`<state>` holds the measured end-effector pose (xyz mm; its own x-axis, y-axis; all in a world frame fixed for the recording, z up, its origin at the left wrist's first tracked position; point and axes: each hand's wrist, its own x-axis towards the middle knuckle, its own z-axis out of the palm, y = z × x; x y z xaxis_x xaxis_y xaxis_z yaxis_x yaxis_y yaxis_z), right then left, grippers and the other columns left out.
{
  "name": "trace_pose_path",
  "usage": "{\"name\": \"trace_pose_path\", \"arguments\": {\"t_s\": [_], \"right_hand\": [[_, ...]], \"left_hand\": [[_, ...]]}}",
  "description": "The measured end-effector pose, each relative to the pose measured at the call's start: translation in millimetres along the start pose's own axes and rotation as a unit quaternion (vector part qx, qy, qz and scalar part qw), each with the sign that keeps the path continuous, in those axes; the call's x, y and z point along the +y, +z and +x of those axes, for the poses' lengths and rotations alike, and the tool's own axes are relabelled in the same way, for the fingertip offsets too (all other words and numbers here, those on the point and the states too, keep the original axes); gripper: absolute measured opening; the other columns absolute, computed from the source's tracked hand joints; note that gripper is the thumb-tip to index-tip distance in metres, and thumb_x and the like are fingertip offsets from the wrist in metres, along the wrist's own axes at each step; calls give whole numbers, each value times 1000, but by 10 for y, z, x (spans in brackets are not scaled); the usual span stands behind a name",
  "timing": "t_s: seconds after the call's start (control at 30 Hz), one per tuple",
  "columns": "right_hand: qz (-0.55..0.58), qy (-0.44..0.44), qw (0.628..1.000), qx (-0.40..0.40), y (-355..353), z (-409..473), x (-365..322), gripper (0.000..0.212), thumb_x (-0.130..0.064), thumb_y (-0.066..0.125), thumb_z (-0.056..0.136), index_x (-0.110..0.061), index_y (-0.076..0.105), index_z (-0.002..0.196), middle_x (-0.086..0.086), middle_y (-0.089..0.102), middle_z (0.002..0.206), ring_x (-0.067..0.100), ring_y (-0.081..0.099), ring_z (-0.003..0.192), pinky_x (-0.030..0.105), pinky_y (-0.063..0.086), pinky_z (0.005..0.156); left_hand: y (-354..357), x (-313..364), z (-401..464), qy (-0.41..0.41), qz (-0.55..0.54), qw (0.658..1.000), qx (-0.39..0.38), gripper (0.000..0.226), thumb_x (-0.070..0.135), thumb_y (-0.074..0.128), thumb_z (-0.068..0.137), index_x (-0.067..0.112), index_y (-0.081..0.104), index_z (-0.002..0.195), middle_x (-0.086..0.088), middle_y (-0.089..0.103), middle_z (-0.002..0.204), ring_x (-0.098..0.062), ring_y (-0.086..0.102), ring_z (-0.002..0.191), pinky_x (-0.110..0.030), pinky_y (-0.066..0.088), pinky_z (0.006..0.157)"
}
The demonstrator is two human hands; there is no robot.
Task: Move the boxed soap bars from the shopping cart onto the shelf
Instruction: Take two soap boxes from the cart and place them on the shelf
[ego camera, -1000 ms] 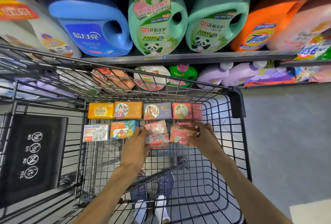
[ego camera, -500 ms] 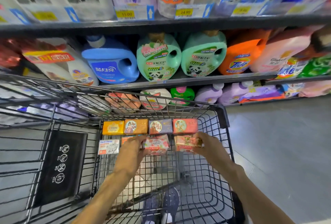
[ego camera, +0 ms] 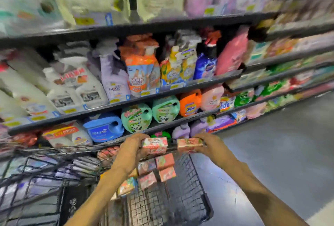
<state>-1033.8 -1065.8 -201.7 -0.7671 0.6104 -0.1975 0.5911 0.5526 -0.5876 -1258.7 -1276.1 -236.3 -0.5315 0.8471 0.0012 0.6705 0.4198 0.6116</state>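
Two soap boxes up, shelves crowded

My left hand (ego camera: 134, 146) fingers grip one soap box (ego camera: 154, 145), right hand (ego camera: 207, 144) another (ego camera: 189, 144), above the cart (ego camera: 189, 180); bottles fill the shelf (ego camera: 162, 97) at 12 o'clock, so a box could slip.

Even, bright indoor light from above; no hard shadows. Heavy motion blur throughout, worst at top and far right, where shelves (ego camera: 162, 27) smear into streaks. Labels mostly unreadable. Wide-angle bend: shelf lines curve and tilt toward edges. Cart wires (ego camera: 45, 186) at near left soft, ghosted.
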Motion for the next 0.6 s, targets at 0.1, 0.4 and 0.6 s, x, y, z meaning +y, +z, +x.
{"name": "trace_pose_path", "arguments": {"t_s": [0.1,0.4,0.6], "right_hand": [[-22,-7,999,40,-490,-281,55,40,-29,80,77,-31,67,114,-10,70,102,14,64,94,33,50,82],[-4,53,987,151,-2000,-1411,394,34,-27,78,83,-26,67,116,-8,69,101,10,63,91,32,51,84],[-15,87,970,228,-2848,-2062,1060,36,-27,76,85,-24,65,120,-7,67,107,10,60,94,27,48,81]], "left_hand": [[-222,512,124,50,-2,999,-16,37,21,77,84,20,62,118,5,61,107,-18,60,100,-39,51,85],[-302,2333,497,234,-10,971,-41,40,22,79,83,21,64,120,2,64,111,-17,61,100,-36,50,82],[80,3564,821,323,-19,944,-61,41,27,78,84,22,64,122,6,65,110,-14,63,98,-28,47,86]]}}
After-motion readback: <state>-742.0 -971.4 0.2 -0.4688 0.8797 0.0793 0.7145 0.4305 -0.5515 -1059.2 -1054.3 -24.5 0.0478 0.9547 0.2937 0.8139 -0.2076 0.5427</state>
